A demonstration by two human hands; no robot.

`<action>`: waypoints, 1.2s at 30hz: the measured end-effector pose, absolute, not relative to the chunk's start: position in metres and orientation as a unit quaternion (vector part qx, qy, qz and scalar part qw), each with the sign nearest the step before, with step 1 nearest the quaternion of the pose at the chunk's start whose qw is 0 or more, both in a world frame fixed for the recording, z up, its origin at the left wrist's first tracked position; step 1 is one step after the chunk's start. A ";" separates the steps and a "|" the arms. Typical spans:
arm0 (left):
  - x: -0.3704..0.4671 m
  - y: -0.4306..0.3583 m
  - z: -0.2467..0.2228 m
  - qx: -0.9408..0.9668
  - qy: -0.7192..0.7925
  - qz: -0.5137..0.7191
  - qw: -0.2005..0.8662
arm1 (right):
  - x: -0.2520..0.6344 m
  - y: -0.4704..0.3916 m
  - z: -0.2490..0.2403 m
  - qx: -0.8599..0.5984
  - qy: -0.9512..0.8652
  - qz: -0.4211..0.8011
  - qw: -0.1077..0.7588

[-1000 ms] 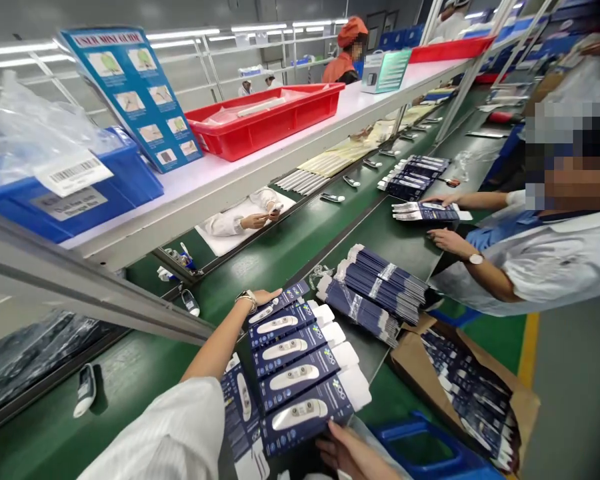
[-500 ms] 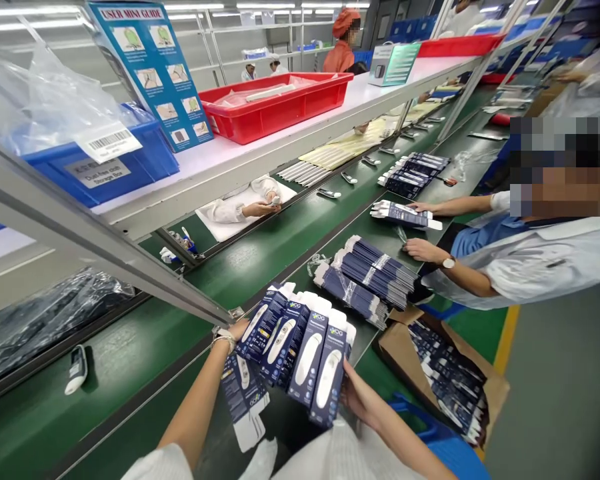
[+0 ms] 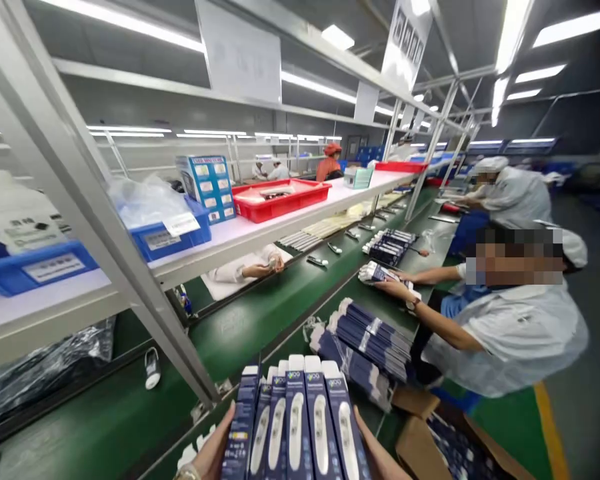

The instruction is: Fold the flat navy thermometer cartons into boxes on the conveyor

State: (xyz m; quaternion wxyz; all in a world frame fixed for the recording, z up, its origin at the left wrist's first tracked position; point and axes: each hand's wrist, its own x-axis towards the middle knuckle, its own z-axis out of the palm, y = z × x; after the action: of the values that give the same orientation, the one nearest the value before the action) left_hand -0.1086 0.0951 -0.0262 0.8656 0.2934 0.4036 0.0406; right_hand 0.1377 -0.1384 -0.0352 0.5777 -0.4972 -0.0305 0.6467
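Observation:
Several dark blue thermometer boxes (image 3: 296,420) stand side by side in a row at the bottom centre, with white open flaps on top. My left hand (image 3: 214,445) presses against the left end of the row, and my right hand (image 3: 375,448) against the right end, so the boxes are held between both. Parts of both hands are hidden by the boxes and the lower frame edge. Just beyond them lie bundles of flat folded boxes (image 3: 373,337) bound with clear film. Some white flaps show beside my left wrist.
A metal post (image 3: 165,320) slants down close to my left hand. The green conveyor (image 3: 240,323) runs beyond, carrying thermometers. An open carton (image 3: 420,443) stands at the lower right. A co-worker's hands hold boxes (image 3: 380,275) farther right.
The view has tilted up and the held boxes sit lower in it. They now form a more upright, even row. The co-worker's two hands have come together on their boxes.

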 end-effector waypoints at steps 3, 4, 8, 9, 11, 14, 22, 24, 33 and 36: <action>-0.110 0.095 -0.039 0.307 0.363 0.026 0.880 | 0.140 -0.145 -0.036 -0.489 -0.071 0.607 0.623; -0.110 0.094 -0.041 0.306 0.361 0.024 0.881 | 0.139 -0.147 -0.034 -0.484 -0.073 0.599 0.633; -0.113 0.081 -0.037 0.285 0.381 0.039 0.879 | 0.132 -0.146 -0.024 -0.458 -0.035 0.641 0.616; -0.114 0.077 -0.035 0.279 0.385 0.045 0.879 | 0.131 -0.143 -0.022 -0.448 -0.027 0.665 0.597; -0.116 0.071 -0.031 0.268 0.388 0.059 0.880 | 0.131 -0.137 -0.020 -0.427 -0.028 0.705 0.566; -0.121 0.065 -0.032 0.272 0.401 0.099 0.869 | 0.136 -0.129 -0.023 -0.416 -0.033 0.725 0.548; -0.133 0.058 -0.044 0.266 0.493 0.204 0.803 | 0.165 -0.087 -0.038 -0.448 -0.066 0.743 0.492; -0.131 0.055 -0.041 0.258 0.524 0.224 0.780 | 0.175 -0.072 -0.036 -0.457 -0.082 0.747 0.476; -0.080 0.064 -0.002 0.260 0.500 0.315 0.764 | 0.238 0.007 -0.004 -0.453 -0.163 0.758 0.441; -0.066 0.078 0.012 0.235 0.519 0.319 0.757 | 0.252 0.040 0.003 -0.453 -0.179 0.770 0.412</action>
State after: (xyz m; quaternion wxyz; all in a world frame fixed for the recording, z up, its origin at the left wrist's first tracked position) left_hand -0.0656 0.0779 0.0115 0.7573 0.2353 0.5187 0.3194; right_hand 0.2523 0.0397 0.0031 0.4117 -0.4534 -0.1788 0.7700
